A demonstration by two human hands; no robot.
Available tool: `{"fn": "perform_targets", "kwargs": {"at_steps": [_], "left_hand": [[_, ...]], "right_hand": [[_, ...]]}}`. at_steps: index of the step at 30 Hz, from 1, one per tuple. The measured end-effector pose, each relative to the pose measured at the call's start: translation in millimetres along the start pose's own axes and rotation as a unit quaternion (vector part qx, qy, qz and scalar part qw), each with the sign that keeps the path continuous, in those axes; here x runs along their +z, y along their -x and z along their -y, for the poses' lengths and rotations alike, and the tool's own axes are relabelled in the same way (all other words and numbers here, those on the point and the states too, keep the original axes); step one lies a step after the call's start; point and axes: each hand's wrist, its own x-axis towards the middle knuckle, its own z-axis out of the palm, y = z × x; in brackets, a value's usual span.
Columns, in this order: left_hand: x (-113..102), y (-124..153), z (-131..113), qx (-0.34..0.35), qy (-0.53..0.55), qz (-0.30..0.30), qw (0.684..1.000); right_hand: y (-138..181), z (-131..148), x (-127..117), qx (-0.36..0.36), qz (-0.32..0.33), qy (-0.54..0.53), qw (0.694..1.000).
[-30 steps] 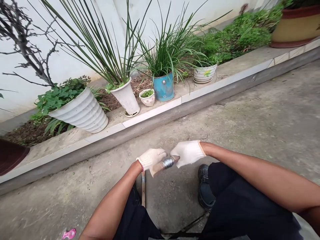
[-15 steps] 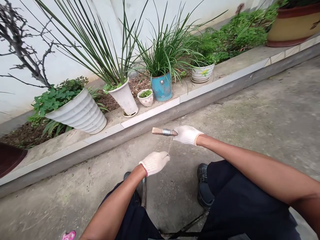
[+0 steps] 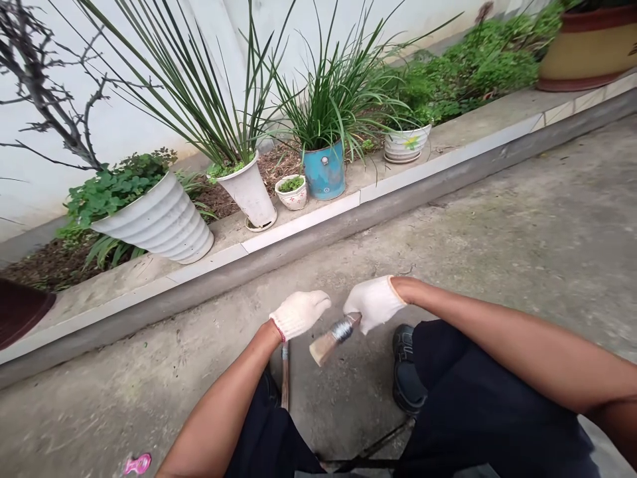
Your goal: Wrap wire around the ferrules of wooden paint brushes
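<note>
Both my hands wear white knit gloves. My right hand (image 3: 374, 302) is closed round one end of a short wooden stick (image 3: 329, 342) wound with silvery wire near the glove; the stick points down and left. My left hand (image 3: 298, 312) hovers just left of it with fingers curled in a pinch, and whether it holds the thin wire I cannot tell. A thin rod (image 3: 285, 375) stands between my knees below the left hand.
Concrete ground lies ahead. A raised tiled curb (image 3: 298, 229) carries a ribbed white pot (image 3: 164, 222), a tall white pot (image 3: 251, 192), a small bowl pot (image 3: 293, 194), a blue pot (image 3: 325, 172) and a low white pot (image 3: 407, 145). A pink scrap (image 3: 137, 463) lies bottom left.
My right hand has come back down with the stick, which now tilts down-left. My left hand has risen to meet it, and the stretched wire strand is no longer visible.
</note>
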Motion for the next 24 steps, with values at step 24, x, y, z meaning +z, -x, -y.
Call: {"fn": "perform_targets", "kwargs": {"at_steps": [24], "left_hand": [[-17,-6,-4,-0.054,-0.013,-0.039,0.998]], "right_hand": [[-30,-55,-28,0.327,-0.093,0.132,0.931]]}}
